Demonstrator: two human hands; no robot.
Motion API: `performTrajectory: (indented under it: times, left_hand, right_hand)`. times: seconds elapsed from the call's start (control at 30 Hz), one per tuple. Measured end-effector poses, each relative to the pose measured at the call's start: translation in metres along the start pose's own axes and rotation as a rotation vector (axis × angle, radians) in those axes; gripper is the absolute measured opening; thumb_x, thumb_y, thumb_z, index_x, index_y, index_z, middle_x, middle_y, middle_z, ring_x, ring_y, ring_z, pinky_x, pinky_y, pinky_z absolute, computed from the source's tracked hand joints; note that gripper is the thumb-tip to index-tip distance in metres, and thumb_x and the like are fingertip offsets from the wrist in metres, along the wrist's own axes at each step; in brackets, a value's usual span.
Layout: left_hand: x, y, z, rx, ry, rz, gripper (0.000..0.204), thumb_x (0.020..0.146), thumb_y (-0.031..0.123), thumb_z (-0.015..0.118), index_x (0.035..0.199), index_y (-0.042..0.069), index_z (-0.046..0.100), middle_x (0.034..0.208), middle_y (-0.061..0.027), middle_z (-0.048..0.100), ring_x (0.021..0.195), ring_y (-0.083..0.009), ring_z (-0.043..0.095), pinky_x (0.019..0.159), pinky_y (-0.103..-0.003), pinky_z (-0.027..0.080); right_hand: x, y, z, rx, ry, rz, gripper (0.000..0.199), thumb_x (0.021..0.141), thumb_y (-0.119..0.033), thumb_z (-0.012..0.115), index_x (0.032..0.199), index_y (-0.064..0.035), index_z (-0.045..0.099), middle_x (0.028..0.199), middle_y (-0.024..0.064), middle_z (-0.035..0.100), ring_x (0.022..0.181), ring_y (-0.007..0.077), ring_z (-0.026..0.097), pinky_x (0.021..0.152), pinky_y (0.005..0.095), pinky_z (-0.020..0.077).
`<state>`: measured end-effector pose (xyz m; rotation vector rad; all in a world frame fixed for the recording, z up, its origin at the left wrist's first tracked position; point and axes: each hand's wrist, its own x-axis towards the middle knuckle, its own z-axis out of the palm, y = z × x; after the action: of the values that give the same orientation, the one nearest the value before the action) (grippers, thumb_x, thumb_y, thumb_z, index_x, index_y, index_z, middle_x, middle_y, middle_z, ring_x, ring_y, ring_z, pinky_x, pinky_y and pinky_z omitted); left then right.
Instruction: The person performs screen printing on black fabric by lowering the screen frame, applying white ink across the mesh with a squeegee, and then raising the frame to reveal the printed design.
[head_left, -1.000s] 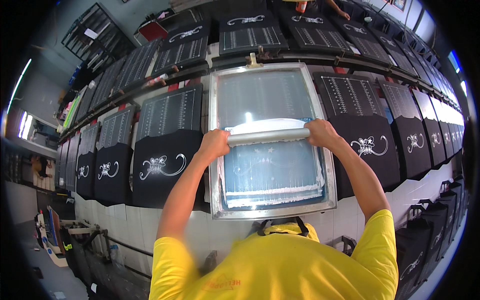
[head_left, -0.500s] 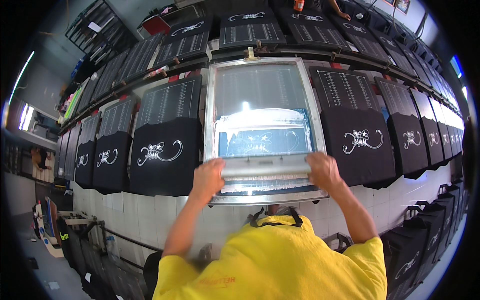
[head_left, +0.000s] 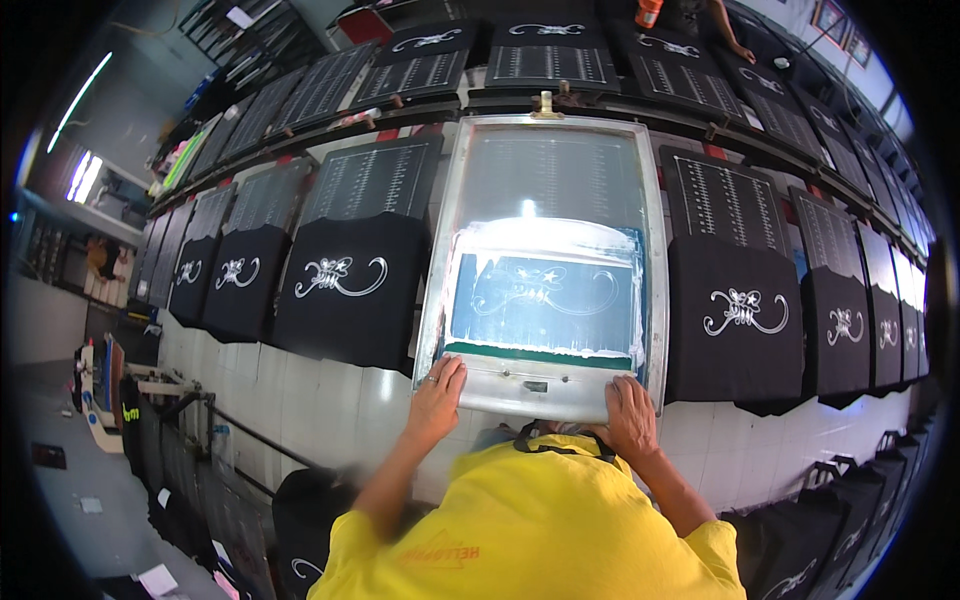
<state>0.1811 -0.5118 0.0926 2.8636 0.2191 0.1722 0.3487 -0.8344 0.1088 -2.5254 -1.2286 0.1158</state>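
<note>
A screen-printing frame (head_left: 655,250) with metal sides lies over a pallet in front of me. A broad band of white ink (head_left: 540,238) crosses the mesh, above a blue stencil area (head_left: 535,295) with a scroll-and-star design. At the frame's near end is a wide metal squeegee (head_left: 535,373) with a green blade edge. My left hand (head_left: 436,402) grips its left end, thumb and fingers along the top. Its right end is in my right hand (head_left: 631,415), fingers curled over the holder. The undersides of both hands are hidden.
Black shirts with white prints (head_left: 350,290) lie on pallets left of the frame; another printed shirt (head_left: 738,320) is close on the right. A rail (head_left: 700,130) and a second pallet row run behind. Another person's hand (head_left: 740,52) rests by an orange container (head_left: 648,12).
Both hands have drawn the squeegee toward me, down the mesh to the frame's near end. The blue stencil is more exposed, and the squeegee has tilted to show its green edge.
</note>
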Motion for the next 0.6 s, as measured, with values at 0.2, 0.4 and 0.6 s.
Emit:
performTrajectory:
  times: [0.2,0.4,0.6]
  left_hand:
    - [0.009,0.008,-0.041,-0.166,-0.085,0.043,0.048,0.084,0.009,0.063,0.129,-0.001,0.05,0.138,-0.0184,0.045,0.134,-0.0395,0.039,0.113,-0.048,0.033]
    - [0.018,-0.061,0.007,-0.365,0.349,-0.384,0.044,0.093,0.018,0.058,0.131,-0.003,0.05,0.132,-0.0237,0.051,0.125,-0.0402,0.048,0.106,-0.043,0.039]
    - [0.031,-0.095,0.034,-0.342,0.292,-0.567,0.031,0.095,0.023,0.053,0.098,-0.004,0.068,0.088,-0.0238,0.067,0.09,-0.0426,0.064,0.079,-0.044,0.05]
  right_hand:
    - [0.005,0.01,-0.022,0.187,0.083,0.036,0.057,0.074,-0.02,0.078,0.121,0.0027,0.055,0.124,0.0209,0.054,0.12,0.0394,0.05,0.101,0.0465,0.0421]
    - [0.008,0.066,0.015,0.187,0.509,0.342,0.033,0.092,-0.009,0.057,0.122,0.0035,0.055,0.123,0.0227,0.057,0.112,0.0399,0.055,0.095,0.0462,0.0456]
    - [0.018,0.072,0.034,0.515,0.492,0.739,0.029,0.098,-0.009,0.047,0.124,-0.0007,0.055,0.107,0.0234,0.065,0.097,0.0355,0.064,0.087,0.0405,0.0495]
